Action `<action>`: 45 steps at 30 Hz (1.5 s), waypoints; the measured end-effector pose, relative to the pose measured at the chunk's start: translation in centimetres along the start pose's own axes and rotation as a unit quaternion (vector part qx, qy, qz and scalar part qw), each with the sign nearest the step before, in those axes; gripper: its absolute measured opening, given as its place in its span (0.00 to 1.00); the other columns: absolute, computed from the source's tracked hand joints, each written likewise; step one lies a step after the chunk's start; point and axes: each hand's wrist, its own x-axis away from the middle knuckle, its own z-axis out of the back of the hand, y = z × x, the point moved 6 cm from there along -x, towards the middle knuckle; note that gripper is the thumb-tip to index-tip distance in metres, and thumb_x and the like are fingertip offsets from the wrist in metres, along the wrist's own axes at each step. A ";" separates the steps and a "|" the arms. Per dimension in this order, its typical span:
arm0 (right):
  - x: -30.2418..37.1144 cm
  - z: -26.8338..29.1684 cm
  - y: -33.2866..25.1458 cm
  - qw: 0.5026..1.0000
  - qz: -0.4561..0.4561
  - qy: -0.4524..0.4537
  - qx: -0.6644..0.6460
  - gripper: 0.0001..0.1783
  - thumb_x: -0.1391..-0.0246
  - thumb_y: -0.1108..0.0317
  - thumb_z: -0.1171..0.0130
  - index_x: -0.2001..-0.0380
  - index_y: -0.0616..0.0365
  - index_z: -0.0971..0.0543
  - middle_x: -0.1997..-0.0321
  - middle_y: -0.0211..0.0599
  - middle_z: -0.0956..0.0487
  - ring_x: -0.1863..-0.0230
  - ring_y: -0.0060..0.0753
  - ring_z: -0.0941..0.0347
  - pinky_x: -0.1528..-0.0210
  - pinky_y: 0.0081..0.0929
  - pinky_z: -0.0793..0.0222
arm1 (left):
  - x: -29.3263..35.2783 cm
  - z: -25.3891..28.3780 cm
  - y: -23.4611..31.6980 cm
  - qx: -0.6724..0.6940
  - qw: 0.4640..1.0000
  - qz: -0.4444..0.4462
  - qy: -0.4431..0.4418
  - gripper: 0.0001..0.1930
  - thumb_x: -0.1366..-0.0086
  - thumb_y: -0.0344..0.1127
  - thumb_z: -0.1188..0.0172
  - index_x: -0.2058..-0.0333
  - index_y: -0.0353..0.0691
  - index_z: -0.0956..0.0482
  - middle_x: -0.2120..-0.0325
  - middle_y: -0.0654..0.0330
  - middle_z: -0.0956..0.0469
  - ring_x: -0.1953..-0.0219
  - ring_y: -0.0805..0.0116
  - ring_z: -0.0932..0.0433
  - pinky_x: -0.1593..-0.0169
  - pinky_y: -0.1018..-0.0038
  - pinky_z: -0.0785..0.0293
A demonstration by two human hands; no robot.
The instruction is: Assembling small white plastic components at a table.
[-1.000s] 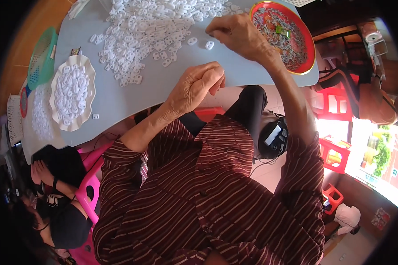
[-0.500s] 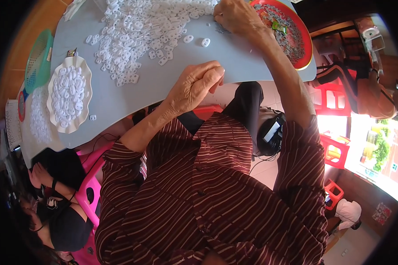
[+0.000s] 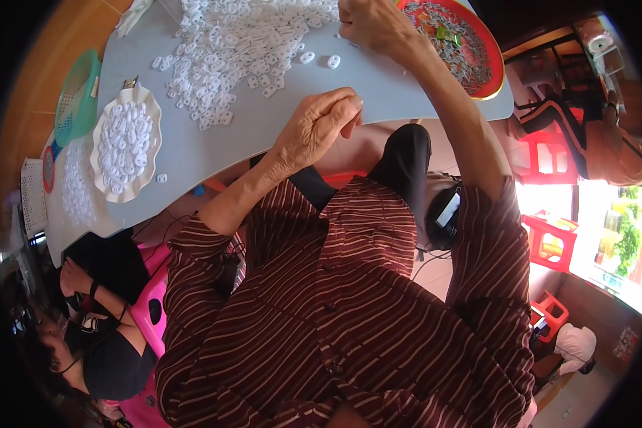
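Observation:
My left hand (image 3: 321, 127) rests at the near edge of the grey table (image 3: 264, 132), fingers curled together with the tips pinched; I cannot see anything in it. My right hand (image 3: 373, 25) reaches far across the table. It lies palm down between a big heap of small white plastic pieces (image 3: 242, 39) and a red round tray (image 3: 493, 68) of small grey metal parts, its fingertips hidden. Two loose white pieces (image 3: 319, 59) lie just left of that hand.
A white scalloped plate (image 3: 101, 175) heaped with white pieces sits at the table's left, beside a green basket (image 3: 75, 96). A person in dark clothes (image 3: 96, 335) sits low at my left on a pink stool. Red stools (image 3: 549, 239) and another seated person (image 3: 606, 135) are to the right.
My right hand has slid farther away across the table, from beside the red tray's near rim to the heap's far side. My left hand has stayed at the table edge.

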 end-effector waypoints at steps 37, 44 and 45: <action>8.7 -3.5 0.6 0.908 -0.106 0.168 -0.368 0.06 0.52 0.70 0.37 0.70 0.60 0.21 0.81 0.31 0.23 0.79 0.17 0.28 0.74 0.19 0.32 | -1.6 5.9 2.7 -0.579 0.791 -0.179 -0.085 0.13 0.47 0.24 0.44 0.60 0.32 0.26 0.67 0.56 0.29 0.58 0.60 0.32 0.49 0.71 0.33; 8.7 -3.4 0.4 0.910 -0.101 0.173 -0.362 0.06 0.52 0.70 0.37 0.71 0.60 0.21 0.82 0.31 0.23 0.80 0.16 0.30 0.75 0.19 0.33 | -2.5 6.5 2.1 -0.563 0.801 -0.134 -0.154 0.15 0.48 0.22 0.47 0.59 0.31 0.28 0.65 0.55 0.29 0.56 0.59 0.31 0.48 0.70 0.33; 8.7 -3.4 0.4 0.907 -0.099 0.175 -0.369 0.06 0.52 0.69 0.37 0.71 0.60 0.21 0.82 0.31 0.23 0.80 0.16 0.30 0.75 0.19 0.33 | -2.6 6.6 1.9 -0.561 0.805 -0.113 -0.155 0.15 0.48 0.22 0.47 0.59 0.31 0.28 0.65 0.55 0.29 0.56 0.59 0.31 0.48 0.69 0.32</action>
